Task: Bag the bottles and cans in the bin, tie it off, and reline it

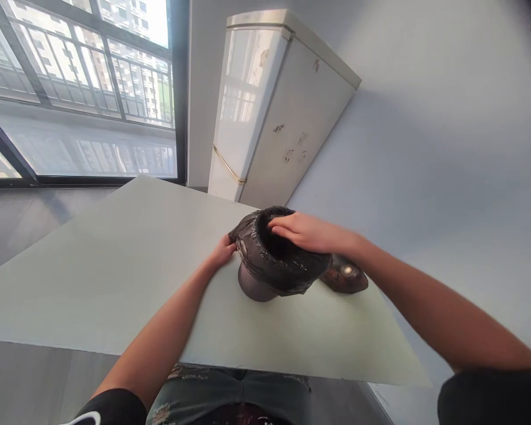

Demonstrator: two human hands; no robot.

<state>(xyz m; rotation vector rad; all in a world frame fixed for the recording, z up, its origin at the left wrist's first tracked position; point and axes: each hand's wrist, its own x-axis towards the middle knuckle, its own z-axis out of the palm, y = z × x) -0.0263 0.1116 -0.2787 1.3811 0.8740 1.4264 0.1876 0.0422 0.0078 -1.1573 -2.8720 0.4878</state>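
A dark trash can (254,287) stands on the pale table, tilted in my view. A black plastic garbage bag (265,262) lines it, its edge folded down over the outside. At the can's left side my left hand (223,250) is closed on the bag's edge. My right hand (303,231) reaches over the rim from the right, fingers stretched out into the dark opening; nothing shows in them. The inside of the can is mostly hidden in shadow.
A shiny brown object (346,276) lies on the table (115,265) right of the can, partly behind my right forearm. A white refrigerator (287,118) stands beyond the table's far edge, near the wall. Glass sliding doors (92,88) are at the left.
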